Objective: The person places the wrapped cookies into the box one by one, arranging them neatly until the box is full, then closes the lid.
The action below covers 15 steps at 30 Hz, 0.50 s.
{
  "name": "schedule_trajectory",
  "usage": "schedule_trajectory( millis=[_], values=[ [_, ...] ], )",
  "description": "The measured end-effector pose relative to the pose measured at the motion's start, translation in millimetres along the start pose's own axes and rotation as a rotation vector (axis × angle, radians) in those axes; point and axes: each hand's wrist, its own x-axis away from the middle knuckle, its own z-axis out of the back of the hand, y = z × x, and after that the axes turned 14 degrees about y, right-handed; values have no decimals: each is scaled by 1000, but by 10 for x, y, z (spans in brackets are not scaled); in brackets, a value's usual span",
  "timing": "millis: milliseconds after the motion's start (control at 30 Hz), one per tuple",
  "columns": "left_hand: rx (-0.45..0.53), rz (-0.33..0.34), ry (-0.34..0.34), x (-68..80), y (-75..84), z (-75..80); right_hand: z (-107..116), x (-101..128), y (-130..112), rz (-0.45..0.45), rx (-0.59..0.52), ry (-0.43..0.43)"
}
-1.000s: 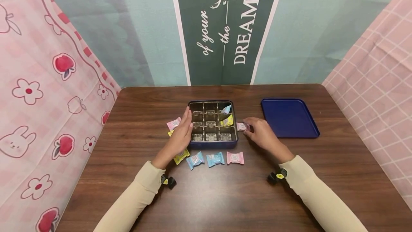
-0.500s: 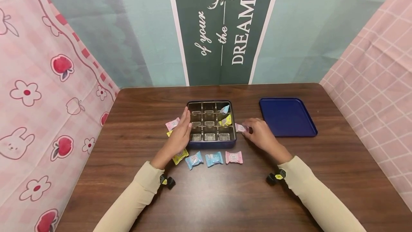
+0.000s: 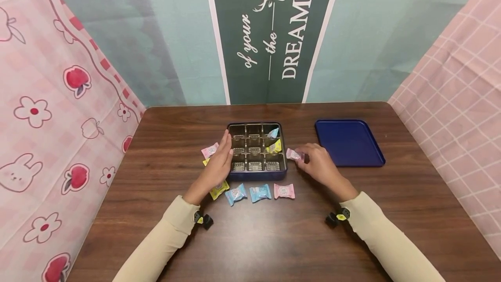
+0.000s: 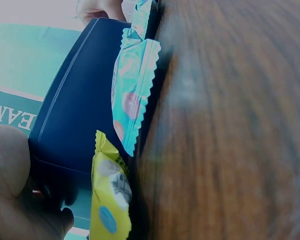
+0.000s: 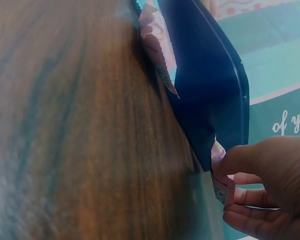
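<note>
Over a brown table (image 3: 266, 247), right hand (image 3: 320, 165) is pinching a crinkly pale-pink packet (image 3: 292, 154), zigzag-edged. Left hand (image 3: 216, 166) is resting straight-fingered against the navy box (image 3: 258, 177).

Clock centred on box (image 3: 257, 176), o'clock from head view. Box on surface (image 3: 250, 247). In box: packet (image 3: 273, 133) in compartment between 1 and 2, packet (image 3: 275, 146) in compartment at 3. Right hand (image 3: 318, 163) at 3, just outside box, pinching packet (image 3: 292, 154). Lid (image 3: 349, 142) farther out at 3. Left hand (image 3: 219, 164) at 9, against box wall. Past it, packet (image 3: 210, 149), packet (image 3: 205, 161). On surface: packet (image 3: 284, 191) at 5, packet (image 3: 260, 193) at 6, packet (image 3: 236, 194) at 7, packet (image 3: 219, 190) between 7 and 8.
</note>
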Motion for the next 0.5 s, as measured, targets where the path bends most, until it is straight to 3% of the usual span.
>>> schedule_trajectory(
  millis=[500],
  values=[
    [3,-8,8,21,40,13,143,34,-131,-37,-29,80]
  ],
)
